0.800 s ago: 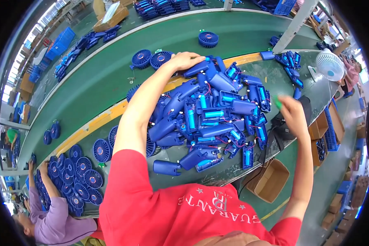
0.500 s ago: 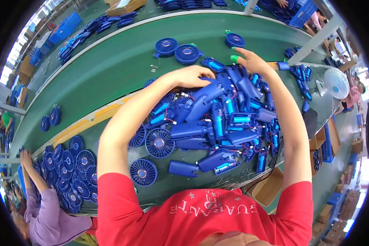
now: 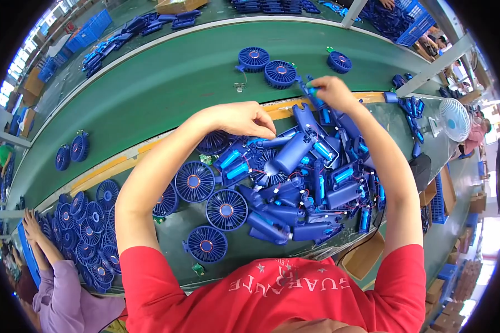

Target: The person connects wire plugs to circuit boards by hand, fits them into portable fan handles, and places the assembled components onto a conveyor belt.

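My left hand [image 3: 243, 120] is over the far left side of a heap of blue plastic fan handles [image 3: 291, 154], its fingers loosely bent with a gap at the thumb. Nothing shows in its grasp. At the far edge of the heap, my right hand [image 3: 334, 93] is closed on a blue fan handle [image 3: 315, 101] with a light-blue cell in it; motion smears its fingers slightly. Round blue fan heads [image 3: 226, 210] with slotted grilles lie at the heap's near left. More handles with cells and thin wires fill the heap to the right.
Beyond a yellow-edged ledge [image 3: 103, 166] runs a green conveyor belt [image 3: 166, 89] carrying fan heads [image 3: 280, 74]. A pile of fan heads [image 3: 89, 233] lies left, beside a person in purple [image 3: 75, 297]. A white desk fan [image 3: 454, 119] stands right; a cardboard box [image 3: 364, 255] sits low right.
My left hand has come nearer and lower at the heap's edge. The right hand, open before, has closed on a fan handle. Handles in the heap have shifted, and more fan heads show nearby.
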### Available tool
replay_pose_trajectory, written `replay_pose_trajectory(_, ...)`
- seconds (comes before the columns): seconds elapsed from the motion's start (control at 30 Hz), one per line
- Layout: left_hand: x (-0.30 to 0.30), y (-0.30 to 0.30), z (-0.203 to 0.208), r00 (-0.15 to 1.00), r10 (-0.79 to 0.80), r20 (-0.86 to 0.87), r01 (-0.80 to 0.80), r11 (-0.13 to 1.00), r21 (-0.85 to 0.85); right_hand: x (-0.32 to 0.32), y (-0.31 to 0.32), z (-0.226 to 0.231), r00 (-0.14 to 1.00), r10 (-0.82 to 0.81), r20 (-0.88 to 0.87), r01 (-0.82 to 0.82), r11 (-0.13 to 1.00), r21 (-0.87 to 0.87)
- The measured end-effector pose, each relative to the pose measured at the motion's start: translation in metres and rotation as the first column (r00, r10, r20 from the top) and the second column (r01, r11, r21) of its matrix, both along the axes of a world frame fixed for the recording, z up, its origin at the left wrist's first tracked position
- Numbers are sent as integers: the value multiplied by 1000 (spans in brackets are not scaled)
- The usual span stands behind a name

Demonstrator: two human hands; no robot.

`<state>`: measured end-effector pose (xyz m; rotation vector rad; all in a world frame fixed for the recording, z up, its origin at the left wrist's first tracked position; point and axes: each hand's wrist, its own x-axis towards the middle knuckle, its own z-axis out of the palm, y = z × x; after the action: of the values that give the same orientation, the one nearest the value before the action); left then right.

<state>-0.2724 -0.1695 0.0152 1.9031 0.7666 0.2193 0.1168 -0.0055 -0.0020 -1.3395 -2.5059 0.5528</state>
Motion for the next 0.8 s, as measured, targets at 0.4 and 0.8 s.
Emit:
replay_pose_trajectory(0.4, 74, 73, 14, 906, 369, 208, -403, 902, 154, 245, 43, 89, 966, -255, -51, 259, 961, 98)
replay_pose_trajectory(0.8, 390, 380, -50, 955, 285, 89, -238, 548, 802, 426, 100, 4, 914, -389, 116, 391, 921, 5)
